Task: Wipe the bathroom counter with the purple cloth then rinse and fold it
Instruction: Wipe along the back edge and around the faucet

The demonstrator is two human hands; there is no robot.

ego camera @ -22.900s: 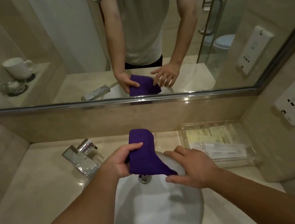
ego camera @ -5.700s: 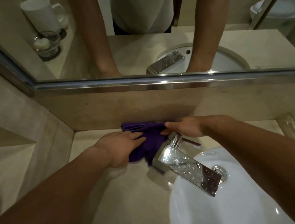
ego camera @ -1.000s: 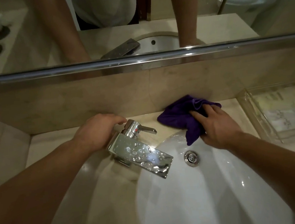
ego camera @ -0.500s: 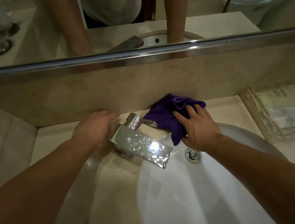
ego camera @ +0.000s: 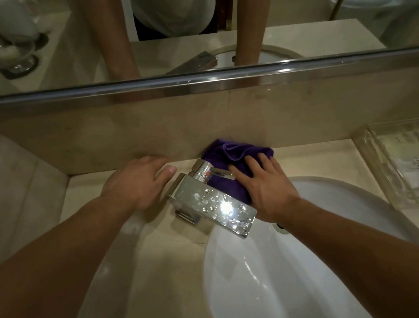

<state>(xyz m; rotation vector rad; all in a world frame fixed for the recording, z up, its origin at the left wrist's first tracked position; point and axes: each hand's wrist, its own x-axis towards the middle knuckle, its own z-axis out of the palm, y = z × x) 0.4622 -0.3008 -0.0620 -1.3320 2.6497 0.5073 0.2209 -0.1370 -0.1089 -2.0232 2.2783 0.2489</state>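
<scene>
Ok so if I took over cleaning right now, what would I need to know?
Right hand: pressed flat on the purple cloth, pushing it along the counter behind the faucet, against the back wall.
Left hand: empty, open, resting on the counter left of the faucet.
Done: wiping is under way; how much counter is already clean cannot be told.
Left: finish wiping, including near the clear tray on the right, then rinse the cloth in the sink and fold it. No water is running, though the faucet has droplets on it.
</scene>
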